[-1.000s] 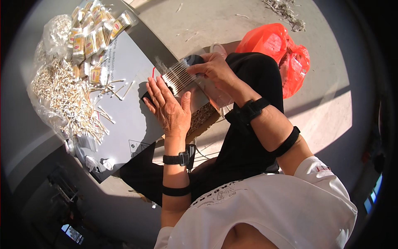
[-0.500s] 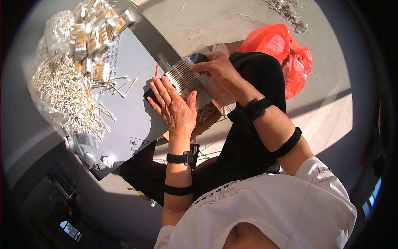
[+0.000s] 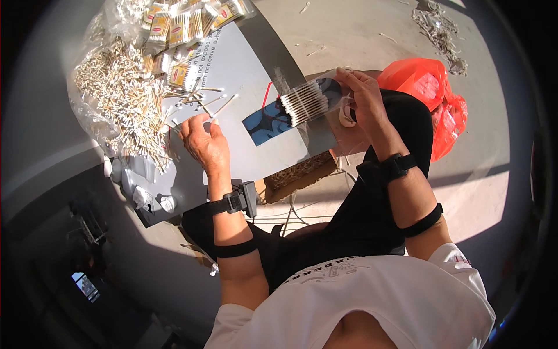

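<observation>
My right hand [image 3: 365,96] pinches the edge of a clear plastic bag [image 3: 330,103] at the right side of the grey table. A flat row of cotton swabs [image 3: 305,103] lies side by side at that bag, above a blue and black patterned pad [image 3: 267,123]. My left hand [image 3: 204,144] is at the near edge of a heap of loose cotton swabs [image 3: 122,87], fingers bent and thumb apart, with nothing visible between them. A few stray swabs [image 3: 222,106] lie just beyond its fingertips.
Filled swab packs [image 3: 177,29] are stacked at the far left of the table [image 3: 238,70]. An open cardboard box [image 3: 299,177] sits below the table's near edge. Red plastic bags [image 3: 424,93] stand on the floor to the right, with a scrap pile [image 3: 439,35] behind.
My left hand has left the row of swabs and moved left to the loose heap. My right hand keeps hold of the bag. The whole view has shifted, with the table now farther right.
</observation>
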The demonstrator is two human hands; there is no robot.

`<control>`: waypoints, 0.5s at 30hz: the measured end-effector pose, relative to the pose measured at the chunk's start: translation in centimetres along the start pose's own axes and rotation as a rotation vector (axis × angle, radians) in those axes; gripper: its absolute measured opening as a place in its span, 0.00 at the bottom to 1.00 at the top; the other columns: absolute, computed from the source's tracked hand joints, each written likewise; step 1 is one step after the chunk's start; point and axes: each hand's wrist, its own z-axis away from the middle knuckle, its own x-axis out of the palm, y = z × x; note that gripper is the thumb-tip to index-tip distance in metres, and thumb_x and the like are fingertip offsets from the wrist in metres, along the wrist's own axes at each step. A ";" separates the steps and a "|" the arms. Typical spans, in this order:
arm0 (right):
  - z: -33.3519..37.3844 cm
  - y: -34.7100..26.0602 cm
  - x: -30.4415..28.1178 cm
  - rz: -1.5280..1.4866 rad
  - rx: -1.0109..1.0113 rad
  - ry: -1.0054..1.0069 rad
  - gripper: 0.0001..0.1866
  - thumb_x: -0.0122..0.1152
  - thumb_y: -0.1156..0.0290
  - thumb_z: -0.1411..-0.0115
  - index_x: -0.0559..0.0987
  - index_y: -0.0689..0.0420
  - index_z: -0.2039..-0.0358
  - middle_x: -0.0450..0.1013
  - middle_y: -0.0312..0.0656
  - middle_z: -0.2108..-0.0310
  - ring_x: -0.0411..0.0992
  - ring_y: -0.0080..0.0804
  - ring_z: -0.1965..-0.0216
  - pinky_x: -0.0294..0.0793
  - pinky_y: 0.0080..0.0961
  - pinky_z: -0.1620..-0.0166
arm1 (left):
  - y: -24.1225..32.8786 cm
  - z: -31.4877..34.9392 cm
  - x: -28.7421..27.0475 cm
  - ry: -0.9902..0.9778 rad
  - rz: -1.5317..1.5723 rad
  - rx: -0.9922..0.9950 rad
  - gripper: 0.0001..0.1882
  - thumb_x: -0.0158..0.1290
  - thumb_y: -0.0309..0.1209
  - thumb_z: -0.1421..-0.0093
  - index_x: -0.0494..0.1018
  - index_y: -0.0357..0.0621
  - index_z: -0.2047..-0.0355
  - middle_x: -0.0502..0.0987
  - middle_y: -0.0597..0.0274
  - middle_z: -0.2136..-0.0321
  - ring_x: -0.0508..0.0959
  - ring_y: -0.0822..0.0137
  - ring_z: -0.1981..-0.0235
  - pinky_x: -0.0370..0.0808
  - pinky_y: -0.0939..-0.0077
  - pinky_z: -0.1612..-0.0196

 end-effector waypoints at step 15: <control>-0.3 -0.7 -0.5 -0.244 0.087 0.092 0.12 0.62 0.63 0.39 0.79 0.61 0.70 0.74 0.34 0.78 0.68 0.17 0.81 0.61 0.13 0.79 | -3.9 -4.0 1.1 -0.140 0.317 -0.258 0.16 0.58 0.17 0.52 0.76 0.43 0.62 0.70 0.54 0.61 0.71 0.55 0.54 0.71 0.64 0.53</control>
